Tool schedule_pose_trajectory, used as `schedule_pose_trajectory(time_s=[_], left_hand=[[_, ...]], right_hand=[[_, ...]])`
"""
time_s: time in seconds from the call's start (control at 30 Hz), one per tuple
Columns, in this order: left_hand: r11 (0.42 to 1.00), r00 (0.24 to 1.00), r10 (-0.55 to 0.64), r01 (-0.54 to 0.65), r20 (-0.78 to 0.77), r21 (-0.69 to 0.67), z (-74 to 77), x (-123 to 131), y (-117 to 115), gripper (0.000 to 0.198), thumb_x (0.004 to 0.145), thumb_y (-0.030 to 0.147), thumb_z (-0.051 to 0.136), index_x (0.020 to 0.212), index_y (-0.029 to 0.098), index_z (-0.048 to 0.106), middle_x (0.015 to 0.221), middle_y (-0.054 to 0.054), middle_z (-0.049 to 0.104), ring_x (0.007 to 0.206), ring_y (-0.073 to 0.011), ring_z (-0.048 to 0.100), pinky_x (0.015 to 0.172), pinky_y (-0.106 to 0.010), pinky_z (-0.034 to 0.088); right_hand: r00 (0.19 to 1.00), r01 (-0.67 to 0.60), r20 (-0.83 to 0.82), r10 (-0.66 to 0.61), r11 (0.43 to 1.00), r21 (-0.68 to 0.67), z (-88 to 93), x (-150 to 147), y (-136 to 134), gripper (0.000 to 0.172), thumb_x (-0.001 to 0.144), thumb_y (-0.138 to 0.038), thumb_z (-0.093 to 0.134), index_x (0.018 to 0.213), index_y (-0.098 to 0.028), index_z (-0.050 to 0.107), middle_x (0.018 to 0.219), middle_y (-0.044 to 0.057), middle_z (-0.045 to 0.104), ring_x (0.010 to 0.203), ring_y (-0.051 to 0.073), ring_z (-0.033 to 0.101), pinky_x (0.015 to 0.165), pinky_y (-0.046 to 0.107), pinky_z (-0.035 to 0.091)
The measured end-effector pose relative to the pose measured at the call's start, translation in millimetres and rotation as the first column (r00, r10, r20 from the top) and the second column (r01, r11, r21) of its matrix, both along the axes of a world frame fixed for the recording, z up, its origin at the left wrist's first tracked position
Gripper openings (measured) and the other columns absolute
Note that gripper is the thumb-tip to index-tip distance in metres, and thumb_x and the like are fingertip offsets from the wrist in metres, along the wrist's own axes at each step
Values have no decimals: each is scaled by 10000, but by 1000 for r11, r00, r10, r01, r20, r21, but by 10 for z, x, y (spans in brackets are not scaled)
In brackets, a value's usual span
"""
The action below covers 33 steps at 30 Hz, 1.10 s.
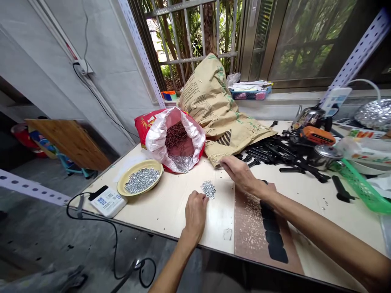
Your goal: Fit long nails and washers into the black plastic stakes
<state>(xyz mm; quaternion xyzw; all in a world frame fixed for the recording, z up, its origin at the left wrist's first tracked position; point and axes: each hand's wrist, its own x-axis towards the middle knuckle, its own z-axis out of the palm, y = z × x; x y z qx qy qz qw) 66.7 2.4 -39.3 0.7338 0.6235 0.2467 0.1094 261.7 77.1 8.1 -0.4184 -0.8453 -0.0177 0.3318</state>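
Observation:
My left hand (196, 211) rests on the table with its fingers curled together, right at the near edge of a small pile of silver metal pieces like nuts (209, 188). Whatever its fingertips hold is too small to make out. My right hand (240, 173) has its fingers pinched together at the lower corner of a brown paper sack (210, 101); I cannot tell whether it grips the sack or something small. Under my right forearm lies a brown board (244, 240) with pale specks and a row of black rounded pads (273, 238).
A yellow dish (121, 188) of silver pieces stands left, beside a white box (108, 202) with a cable. Behind, a red-and-white bag (152, 136) holds reddish screws (176, 136). Black plastic parts (284, 152), an orange tool battery (317, 135) and a green basket (356, 185) lie right.

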Motion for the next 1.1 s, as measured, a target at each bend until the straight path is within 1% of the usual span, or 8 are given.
schedule_pose_trajectory(time_s=[0.1, 0.27, 0.4, 0.43, 0.5, 0.57, 0.67, 1.1], left_hand=[[999, 994, 2, 2, -114, 38, -14, 44, -8, 230, 880, 198, 440, 852, 145, 662, 821, -78, 595, 796, -198, 582, 699, -303, 442], [997, 982, -12, 27, -187, 77, -21, 64, 8, 230, 882, 187, 426, 818, 183, 647, 819, -65, 600, 778, -195, 561, 649, -284, 416], [999, 955, 15, -3, 296, -41, 89, 73, -30, 150, 827, 255, 532, 770, 174, 644, 773, -42, 597, 698, -162, 552, 618, -264, 430], [990, 867, 56, 17, 495, -141, 137, 83, -63, 159, 806, 298, 568, 769, 163, 643, 745, -35, 593, 648, -145, 543, 572, -248, 430], [928, 560, 202, 152, 803, -339, 245, 123, -159, 227, 742, 359, 651, 788, 137, 640, 704, -18, 584, 560, -103, 517, 484, -207, 414], [853, 256, 346, 316, 903, -416, 351, 184, -277, 288, 670, 350, 732, 816, 121, 639, 700, -7, 590, 529, -67, 506, 454, -171, 416], [814, 54, 418, 421, 907, -400, 470, 288, -437, 308, 601, 289, 798, 797, 112, 639, 710, -5, 613, 541, -49, 525, 470, -149, 458], [866, 91, 330, 367, 940, -339, 556, 392, -619, 280, 629, 303, 781, 769, 99, 651, 717, -19, 626, 540, -52, 526, 534, -209, 536]], right_hand=[[947, -63, -313, 71, 997, 35, 209, 73, -237, 225, 952, -209, 369, 1107, -167, 526, 1014, 78, 601, 931, 170, 563, 835, 312, 454], [947, -82, -318, 46, 992, -100, 206, 166, -687, 244, 925, -177, 413, 1100, -200, 581, 947, 61, 612, 878, 177, 575, 781, 328, 485], [946, -31, -323, -24, 986, -164, 107, 172, -1011, 244, 920, -176, 423, 1080, -205, 605, 943, 68, 602, 837, 176, 580, 737, 319, 497], [947, -26, -321, -30, 986, -167, 94, 163, -1081, 237, 922, -185, 429, 1077, -206, 607, 944, 66, 603, 832, 174, 581, 735, 314, 495], [957, -20, -289, -30, 986, -168, 86, 137, -1203, 221, 929, -209, 442, 1068, -208, 614, 925, 60, 607, 819, 170, 580, 733, 301, 487], [971, -6, -236, -32, 987, -162, 96, 108, -1299, 214, 934, -227, 444, 1047, -207, 626, 882, 54, 610, 798, 166, 574, 714, 284, 474], [983, 44, -172, -67, 990, -134, 123, 81, -1393, 220, 939, -239, 437, 1015, -207, 641, 824, 51, 601, 765, 163, 564, 669, 264, 451], [990, 95, -100, -101, 994, -60, 184, 107, -1552, 238, 945, -253, 426, 968, -209, 658, 819, 52, 595, 758, 158, 541, 660, 254, 413]])
